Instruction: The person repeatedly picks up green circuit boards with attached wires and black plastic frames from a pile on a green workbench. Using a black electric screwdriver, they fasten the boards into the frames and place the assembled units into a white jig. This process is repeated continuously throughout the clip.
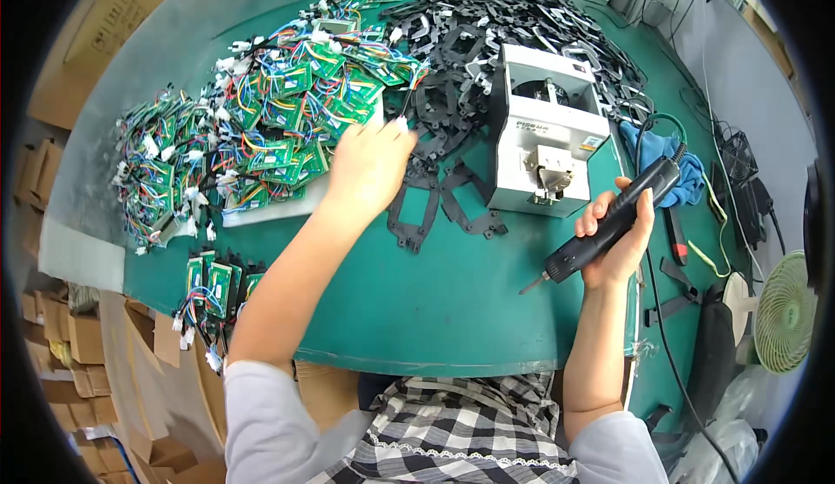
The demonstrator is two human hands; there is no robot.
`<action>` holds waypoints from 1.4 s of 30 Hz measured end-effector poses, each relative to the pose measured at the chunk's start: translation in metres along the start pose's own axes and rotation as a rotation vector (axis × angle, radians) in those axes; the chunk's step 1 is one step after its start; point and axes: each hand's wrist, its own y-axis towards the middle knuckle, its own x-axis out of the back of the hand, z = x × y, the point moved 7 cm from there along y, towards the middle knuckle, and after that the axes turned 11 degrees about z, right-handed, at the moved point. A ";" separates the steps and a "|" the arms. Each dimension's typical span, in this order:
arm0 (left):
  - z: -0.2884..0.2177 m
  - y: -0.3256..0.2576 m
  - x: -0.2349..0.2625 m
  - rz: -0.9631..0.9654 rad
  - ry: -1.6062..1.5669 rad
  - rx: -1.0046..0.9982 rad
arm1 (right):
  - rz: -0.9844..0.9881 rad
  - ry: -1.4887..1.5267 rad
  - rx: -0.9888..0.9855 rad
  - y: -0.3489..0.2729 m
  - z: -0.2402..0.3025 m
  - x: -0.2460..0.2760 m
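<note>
My right hand (619, 245) is wrapped round a black electric screwdriver (570, 258), its bit pointing down and left above the green mat. My left hand (376, 164) reaches to the right edge of a heap of green circuit boards (291, 114) with coloured wires and white plugs. Its fingers are drawn together at some wires and a small white piece; what they grip is hard to make out. Black plastic frames (416, 210) lie just right of that hand. Between my hands stands a white screw feeder machine (552, 136) with a metal front piece.
More black frames (487, 14) are piled at the back. A small batch of boards (213, 284) lies at the near left edge. Right of the feeder are a blue cloth (687, 175), a red-and-black tool (677, 236), the screwdriver's cable (665, 336) and a green fan (783, 310).
</note>
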 end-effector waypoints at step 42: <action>-0.123 -0.061 0.018 0.400 -0.921 -0.704 | -0.024 0.021 0.067 -0.003 0.024 0.014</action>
